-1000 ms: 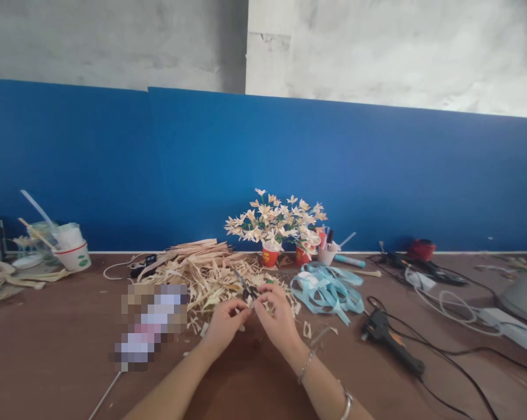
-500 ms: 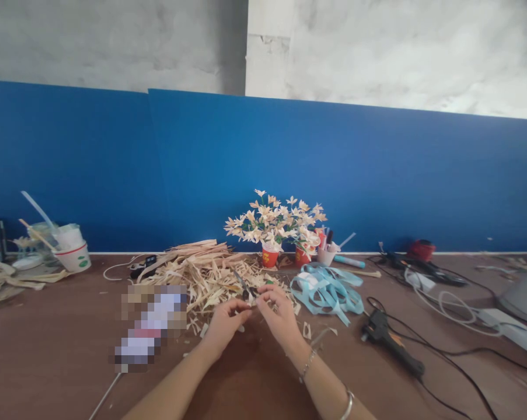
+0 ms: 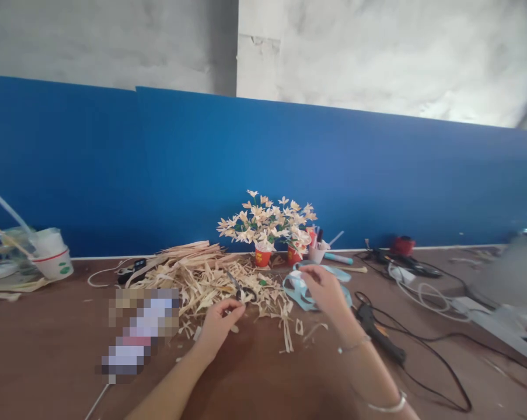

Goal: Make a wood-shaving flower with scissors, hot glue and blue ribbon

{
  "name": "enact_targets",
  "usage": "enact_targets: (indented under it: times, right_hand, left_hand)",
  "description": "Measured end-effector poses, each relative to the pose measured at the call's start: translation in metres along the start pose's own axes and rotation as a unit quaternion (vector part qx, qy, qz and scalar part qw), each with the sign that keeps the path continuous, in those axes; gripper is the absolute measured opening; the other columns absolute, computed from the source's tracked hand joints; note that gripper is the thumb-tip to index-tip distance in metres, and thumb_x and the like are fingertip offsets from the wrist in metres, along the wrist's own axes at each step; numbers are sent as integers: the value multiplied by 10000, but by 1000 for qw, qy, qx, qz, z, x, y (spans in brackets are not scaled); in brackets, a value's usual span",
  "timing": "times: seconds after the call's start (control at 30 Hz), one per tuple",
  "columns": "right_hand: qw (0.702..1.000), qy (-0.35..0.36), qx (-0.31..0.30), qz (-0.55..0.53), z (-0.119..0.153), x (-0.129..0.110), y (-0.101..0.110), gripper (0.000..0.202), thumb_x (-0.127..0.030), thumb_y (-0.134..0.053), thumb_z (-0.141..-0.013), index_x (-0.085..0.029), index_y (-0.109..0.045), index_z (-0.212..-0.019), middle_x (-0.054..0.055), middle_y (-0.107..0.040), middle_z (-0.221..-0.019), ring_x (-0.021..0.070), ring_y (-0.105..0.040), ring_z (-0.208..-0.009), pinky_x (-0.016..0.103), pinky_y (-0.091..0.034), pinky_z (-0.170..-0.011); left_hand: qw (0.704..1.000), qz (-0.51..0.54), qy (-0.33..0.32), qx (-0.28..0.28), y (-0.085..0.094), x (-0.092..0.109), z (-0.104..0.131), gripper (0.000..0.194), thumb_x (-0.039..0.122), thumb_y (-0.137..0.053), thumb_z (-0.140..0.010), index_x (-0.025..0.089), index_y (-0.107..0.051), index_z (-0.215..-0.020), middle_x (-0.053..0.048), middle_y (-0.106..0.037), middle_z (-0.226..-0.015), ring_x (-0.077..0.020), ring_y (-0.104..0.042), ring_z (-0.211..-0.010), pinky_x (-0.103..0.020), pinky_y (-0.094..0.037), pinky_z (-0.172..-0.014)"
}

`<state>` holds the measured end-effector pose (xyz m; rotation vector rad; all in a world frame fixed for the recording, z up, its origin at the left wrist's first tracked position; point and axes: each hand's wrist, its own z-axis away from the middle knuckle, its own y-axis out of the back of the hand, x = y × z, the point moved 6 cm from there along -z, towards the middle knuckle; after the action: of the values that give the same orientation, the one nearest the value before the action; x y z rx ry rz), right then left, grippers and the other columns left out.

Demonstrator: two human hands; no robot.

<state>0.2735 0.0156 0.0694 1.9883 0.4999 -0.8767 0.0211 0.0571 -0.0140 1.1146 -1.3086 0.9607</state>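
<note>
My left hand is closed in a pinch at the front of a heap of pale dried husk strips. A pale scrap shows by its fingertips, but what it grips is too small to make out. Just behind those fingertips, scissors with dark handles lie on the heap. Over a tangle of light blue ribbon, my right hand has its fingers bent and slightly apart, with nothing visible in them. Part of the ribbon is hidden behind that hand.
Pale handmade flowers stand in red paper cups at the back. A black glue gun and cables lie to the right. A white cup stands far left, near a blurred-out phone-like object. A blue partition runs behind.
My right hand has left my left hand and moved right, over the blue ribbon. My left hand stays pinched near the scissors. The view has shifted slightly right.
</note>
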Motion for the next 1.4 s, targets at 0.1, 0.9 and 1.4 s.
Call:
enact_targets:
  times: [0.1, 0.9, 1.4]
  right_hand:
    - [968, -75, -21, 240, 1, 47, 51, 219, -183, -488, -681, -200, -644, -834, 80, -677, -788, 219, -612, -716, 291, -412, -615]
    - [949, -107, 188, 229, 49, 125, 108, 188, -308, -461, -690, -187, -503, -828, 45, -492, -767, 219, -520, -735, 296, -400, -625]
    - [925, 340, -171, -15, 62, -54, -66, 282, -59, -496, -579, -191, -455, -825, 71, -466, -927, 203, -486, -832, 293, -414, -706]
  left_hand:
    - [1000, -3, 5, 12, 1, 0, 0, 272, 417, -646, -611, 153, -648, -677, 17, -551, -595, -89, -434, -504, -189, -417, -420]
    - [1000, 11, 3, 10, 0, -2, 2, 295, 446, -651, -609, 159, -642, -676, 1, -584, -662, -129, -490, -620, -203, -438, -486]
    - [989, 134, 61, 17, -4, -3, 4, 267, 395, -686, -574, 147, -601, -619, 51, -477, -489, -56, -367, -453, -150, -297, -398]
